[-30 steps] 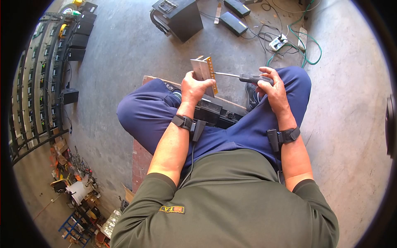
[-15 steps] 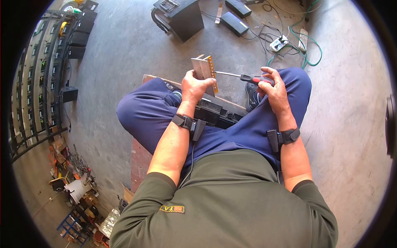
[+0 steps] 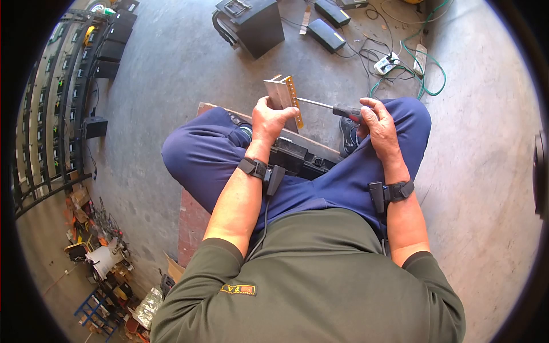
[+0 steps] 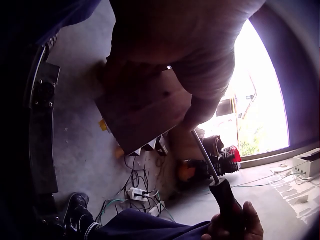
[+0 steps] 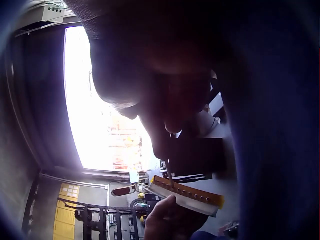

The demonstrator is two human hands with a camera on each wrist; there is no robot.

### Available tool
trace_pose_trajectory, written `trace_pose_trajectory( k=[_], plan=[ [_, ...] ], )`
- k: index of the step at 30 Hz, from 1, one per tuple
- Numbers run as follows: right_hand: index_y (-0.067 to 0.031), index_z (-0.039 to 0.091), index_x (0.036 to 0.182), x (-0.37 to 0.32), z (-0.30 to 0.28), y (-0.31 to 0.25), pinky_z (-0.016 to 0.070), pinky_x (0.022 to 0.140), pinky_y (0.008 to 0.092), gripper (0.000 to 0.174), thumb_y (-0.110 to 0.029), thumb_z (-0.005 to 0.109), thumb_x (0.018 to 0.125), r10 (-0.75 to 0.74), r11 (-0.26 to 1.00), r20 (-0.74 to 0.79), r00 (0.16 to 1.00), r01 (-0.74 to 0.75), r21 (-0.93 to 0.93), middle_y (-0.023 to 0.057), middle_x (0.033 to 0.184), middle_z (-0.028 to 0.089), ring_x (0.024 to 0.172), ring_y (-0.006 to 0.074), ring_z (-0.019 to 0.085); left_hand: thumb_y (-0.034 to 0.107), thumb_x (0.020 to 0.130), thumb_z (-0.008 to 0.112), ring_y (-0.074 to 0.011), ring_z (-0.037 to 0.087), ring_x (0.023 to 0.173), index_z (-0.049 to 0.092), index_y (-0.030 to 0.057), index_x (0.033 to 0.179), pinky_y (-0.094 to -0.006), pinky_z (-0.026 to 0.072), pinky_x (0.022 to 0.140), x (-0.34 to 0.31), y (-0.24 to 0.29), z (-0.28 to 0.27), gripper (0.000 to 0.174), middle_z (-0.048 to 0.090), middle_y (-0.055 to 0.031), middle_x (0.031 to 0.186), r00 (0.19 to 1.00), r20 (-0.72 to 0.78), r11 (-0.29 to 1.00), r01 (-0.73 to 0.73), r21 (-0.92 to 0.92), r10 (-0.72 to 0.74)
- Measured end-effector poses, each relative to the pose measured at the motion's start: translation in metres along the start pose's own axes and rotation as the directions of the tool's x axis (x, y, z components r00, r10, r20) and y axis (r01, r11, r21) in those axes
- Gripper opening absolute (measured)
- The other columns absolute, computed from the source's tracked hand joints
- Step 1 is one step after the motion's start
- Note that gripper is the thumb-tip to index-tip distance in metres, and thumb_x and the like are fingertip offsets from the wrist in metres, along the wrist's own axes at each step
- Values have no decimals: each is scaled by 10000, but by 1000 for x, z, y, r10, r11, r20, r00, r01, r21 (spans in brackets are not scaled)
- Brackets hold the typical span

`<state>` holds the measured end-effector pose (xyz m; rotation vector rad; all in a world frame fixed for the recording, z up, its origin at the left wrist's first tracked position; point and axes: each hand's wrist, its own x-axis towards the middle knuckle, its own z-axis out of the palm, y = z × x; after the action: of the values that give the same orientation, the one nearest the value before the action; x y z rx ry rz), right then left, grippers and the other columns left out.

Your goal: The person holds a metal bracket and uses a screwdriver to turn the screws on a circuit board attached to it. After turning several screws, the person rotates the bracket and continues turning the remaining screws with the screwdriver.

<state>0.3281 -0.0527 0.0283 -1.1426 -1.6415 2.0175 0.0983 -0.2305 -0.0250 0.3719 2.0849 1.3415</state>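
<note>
The left hand (image 3: 267, 123) grips a metal profile piece (image 3: 278, 96) with a yellow-orange strip (image 3: 293, 102) along its right side. In the right wrist view the strip (image 5: 187, 191) shows a row of dark holes or screws. The right hand (image 3: 382, 132) holds a screwdriver by its black and red handle (image 3: 347, 113), thumb and fingers round it. Its shaft (image 3: 314, 103) reaches left, the tip at the strip. The left wrist view shows the metal piece (image 4: 145, 112) dark under the left hand (image 4: 175, 45), with the screwdriver handle (image 4: 226, 200) in the right fingers.
Between the crossed legs lies a black device (image 3: 297, 157) on a board. A black box (image 3: 251, 28), flat black units (image 3: 326, 35), a white power strip (image 3: 386, 63) and cables are on the floor ahead. Racks (image 3: 57, 114) stand at left, above piled items (image 3: 106, 257).
The right fingers have shifted on the screwdriver handle, which has turned and shows less red than half a second ago. The left hand and metal piece stay nearly still.
</note>
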Motion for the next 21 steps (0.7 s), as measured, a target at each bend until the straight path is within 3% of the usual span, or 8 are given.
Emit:
trace_pose_trajectory(
  k=[2, 4, 8, 10, 14, 16, 19, 21],
  plan=[
    [-20, 537, 1336, 0, 1, -2, 506, 618, 242, 416, -146, 652, 956, 67, 998, 29, 997, -67, 7, 80, 1036, 615, 703, 102, 619, 226, 655, 908, -213, 703, 956, 609, -103, 1201, -326, 565, 872, 2, -3, 1, 704, 725, -169, 1083, 1000, -4, 1000, -2, -3, 2],
    [-23, 548, 1324, -4, 8, -7, 500, 596, 230, 390, -177, 653, 981, -75, 997, -28, 997, 75, -6, 53, 964, 625, 664, 92, 612, 257, 642, 906, -237, 711, 985, 607, -96, 1208, -339, 563, 896, 2, -6, 0, 731, 726, -192, 1106, 1000, -12, 1000, -2, -7, 2],
    [-25, 563, 1308, -3, 10, -4, 493, 576, 225, 384, -220, 661, 992, -151, 988, -65, 986, 151, -8, 41, 940, 645, 639, 83, 602, 261, 637, 909, -242, 712, 989, 607, -96, 1209, -342, 563, 896, 0, -3, -1, 739, 725, -197, 1111, 1000, 7, 1000, 12, -2, -12],
    [-26, 563, 1310, 1, 1, 4, 495, 580, 230, 410, -238, 680, 979, -27, 999, -11, 1000, 27, 40, 55, 973, 656, 655, 85, 607, 262, 635, 911, -243, 712, 992, 607, -96, 1209, -342, 564, 896, 1, -6, 0, 742, 724, -198, 1113, 1000, 7, 1000, 10, 2, -10],
    [-24, 562, 1317, 2, 1, 2, 500, 590, 232, 429, -222, 690, 959, 53, 996, 5, 999, -54, 69, 74, 1033, 655, 678, 87, 613, 262, 636, 911, -245, 714, 996, 607, -100, 1209, -344, 565, 897, 3, -8, 0, 743, 723, -203, 1116, 1000, 6, 1000, 20, -15, -20],
    [-25, 553, 1329, 2, 1, 4, 500, 592, 229, 438, -224, 688, 963, -48, 999, 7, 999, 48, -21, 70, 1028, 660, 672, 85, 610, 260, 640, 910, -245, 714, 996, 607, -102, 1209, -345, 565, 898, 2, -6, 0, 740, 723, -205, 1115, 1000, 5, 1000, 19, -2, -19],
    [-25, 542, 1343, -3, 10, -5, 496, 588, 225, 456, -236, 689, 966, -134, 991, -30, 991, 134, -7, 69, 1025, 664, 667, 85, 609, 188, 670, 911, -192, 697, 932, 601, -117, 1204, -316, 566, 861, -2, 0, 0, 689, 721, -151, 1064, 1000, 0, 1000, 26, -10, -26],
    [-20, 534, 1348, -3, 8, -4, 498, 595, 227, 458, -212, 683, 960, -124, 992, -21, 992, 124, -14, 77, 1040, 662, 681, 89, 614, 191, 667, 913, -194, 700, 931, 600, -121, 1202, -317, 568, 857, 0, -2, 0, 694, 722, -156, 1056, 1000, 4, 1000, 8, -7, -8]
  ],
)
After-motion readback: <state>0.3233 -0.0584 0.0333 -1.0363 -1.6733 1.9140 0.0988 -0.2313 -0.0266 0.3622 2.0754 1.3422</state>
